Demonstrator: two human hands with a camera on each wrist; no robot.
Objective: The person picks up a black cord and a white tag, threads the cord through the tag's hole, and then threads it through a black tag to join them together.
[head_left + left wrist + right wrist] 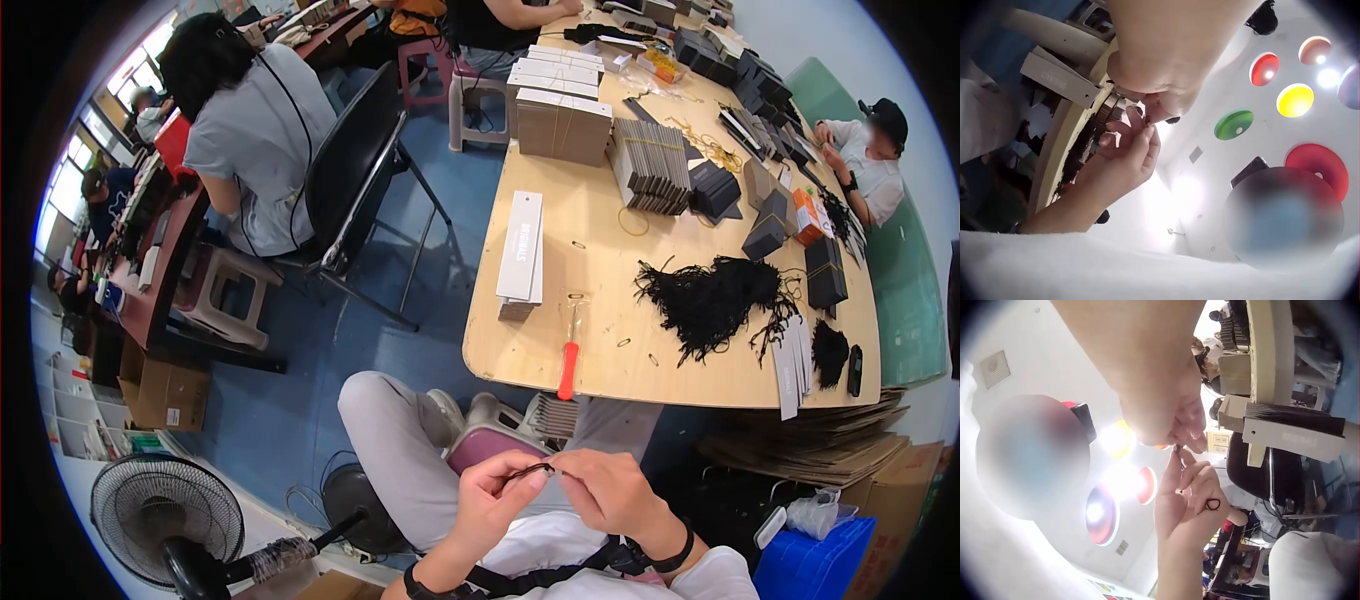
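Note:
Over the lap, both hands meet at a thin black cord (530, 470). The left hand (492, 492) pinches it between thumb and forefinger. In the right wrist view a small loop of the black cord (1212, 504) sticks out from the left hand's curled fingers. The right hand (612, 492) pinches the cord's other part at the left fingertips, its fingers bent over it. In the left wrist view the right hand (1125, 156) shows with thumb and fingertips together. The bit between the fingertips is small and partly hidden.
On the table (500, 350) ahead lie a red-handled tool (568, 370), a stack of white printed tags (520, 250), a heap of black cords (715, 300) and banded card stacks (650, 165). A fan (165, 510) stands at left. Another person (865, 160) sits across.

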